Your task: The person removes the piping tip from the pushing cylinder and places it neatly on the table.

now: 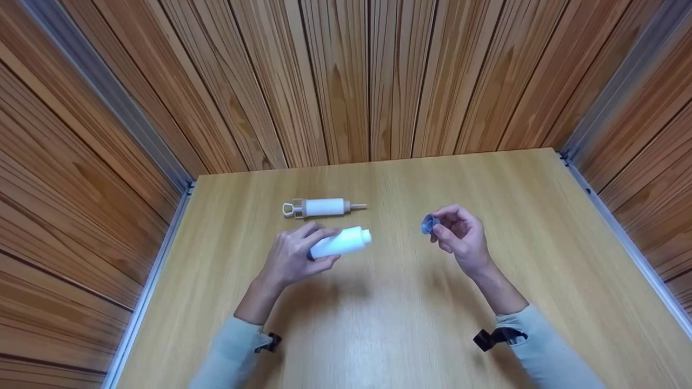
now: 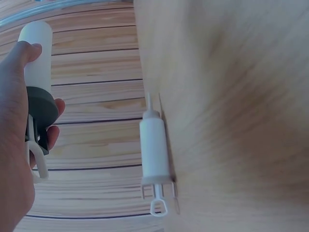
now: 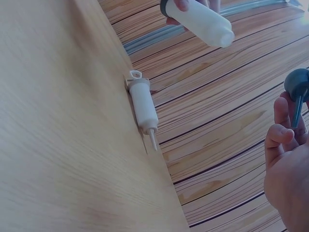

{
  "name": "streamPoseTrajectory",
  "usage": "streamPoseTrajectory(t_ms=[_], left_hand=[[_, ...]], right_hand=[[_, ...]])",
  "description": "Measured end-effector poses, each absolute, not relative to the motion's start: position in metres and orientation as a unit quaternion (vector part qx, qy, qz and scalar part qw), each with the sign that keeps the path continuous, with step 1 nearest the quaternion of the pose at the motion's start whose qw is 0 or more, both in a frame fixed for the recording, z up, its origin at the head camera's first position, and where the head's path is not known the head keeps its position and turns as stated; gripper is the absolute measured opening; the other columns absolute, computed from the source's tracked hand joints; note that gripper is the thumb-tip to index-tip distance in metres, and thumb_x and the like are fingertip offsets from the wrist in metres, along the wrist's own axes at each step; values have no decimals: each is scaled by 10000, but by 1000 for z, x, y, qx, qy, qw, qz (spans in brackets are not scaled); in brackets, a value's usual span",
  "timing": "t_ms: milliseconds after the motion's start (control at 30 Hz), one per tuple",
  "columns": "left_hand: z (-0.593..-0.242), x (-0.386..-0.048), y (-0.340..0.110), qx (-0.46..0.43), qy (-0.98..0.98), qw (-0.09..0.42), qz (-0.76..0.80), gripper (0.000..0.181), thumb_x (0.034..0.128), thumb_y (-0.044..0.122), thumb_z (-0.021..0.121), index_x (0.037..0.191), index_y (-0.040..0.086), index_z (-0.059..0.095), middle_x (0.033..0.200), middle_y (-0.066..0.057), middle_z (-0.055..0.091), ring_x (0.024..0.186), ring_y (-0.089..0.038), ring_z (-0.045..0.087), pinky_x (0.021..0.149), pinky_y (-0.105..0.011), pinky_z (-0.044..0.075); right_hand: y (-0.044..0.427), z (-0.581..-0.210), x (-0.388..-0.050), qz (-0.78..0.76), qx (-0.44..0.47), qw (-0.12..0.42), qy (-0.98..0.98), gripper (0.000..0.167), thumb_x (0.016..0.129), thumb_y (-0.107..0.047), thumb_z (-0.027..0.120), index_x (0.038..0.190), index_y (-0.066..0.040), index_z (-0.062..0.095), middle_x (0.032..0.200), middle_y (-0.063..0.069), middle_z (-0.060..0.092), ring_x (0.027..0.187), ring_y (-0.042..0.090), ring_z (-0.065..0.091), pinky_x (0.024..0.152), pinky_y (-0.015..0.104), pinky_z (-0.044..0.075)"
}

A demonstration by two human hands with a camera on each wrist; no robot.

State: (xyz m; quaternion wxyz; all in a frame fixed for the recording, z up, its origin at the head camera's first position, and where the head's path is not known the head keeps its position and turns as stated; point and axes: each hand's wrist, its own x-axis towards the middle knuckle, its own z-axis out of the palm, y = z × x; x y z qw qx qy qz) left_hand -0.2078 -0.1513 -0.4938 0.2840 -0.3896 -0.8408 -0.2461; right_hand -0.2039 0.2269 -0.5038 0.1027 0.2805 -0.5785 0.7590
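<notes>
My left hand (image 1: 289,255) grips a white syringe barrel (image 1: 347,241), held tilted over the table with its narrow neck pointing right. The left wrist view shows its dark grey collar (image 2: 42,106) and a white loop handle (image 2: 41,162) at the rear end. My right hand (image 1: 464,240) pinches a small grey-blue nozzle cap (image 1: 429,223), apart from the barrel. In the right wrist view this cap has a thin stem (image 3: 298,111). Beyond the left hand, a second syringe (image 1: 324,207) with a white barrel and beige fittings lies on its side, tip to the right.
The wooden table (image 1: 411,335) lies under both hands. Wood-panelled walls (image 1: 346,81) stand behind and at both sides. Metal rails (image 1: 146,294) run along the table's side edges. A black wrist strap mount (image 1: 486,339) sits on the right sleeve.
</notes>
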Motion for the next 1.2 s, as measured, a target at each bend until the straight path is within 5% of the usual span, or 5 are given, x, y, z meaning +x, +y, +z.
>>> streamPoseTrajectory(t_ms=[667,1200], left_hand=[[-514,-208,-190,-278,-894,169,-307,474,922,280,941,1339,110,792,1202,-148,839,955,-333,831,809,-492,688],[-514,-231,-138,-331,-892,136,-276,445,974,374,886,1360,182,776,1246,-106,824,976,-310,810,838,-472,672]], right_hand=[[240,-506,-203,777,244,99,-573,463,989,213,521,1161,-154,745,996,-68,824,736,50,711,524,114,416],[239,-503,-204,774,253,99,-572,444,993,197,530,1184,-141,746,1016,-60,822,757,43,720,532,126,433]])
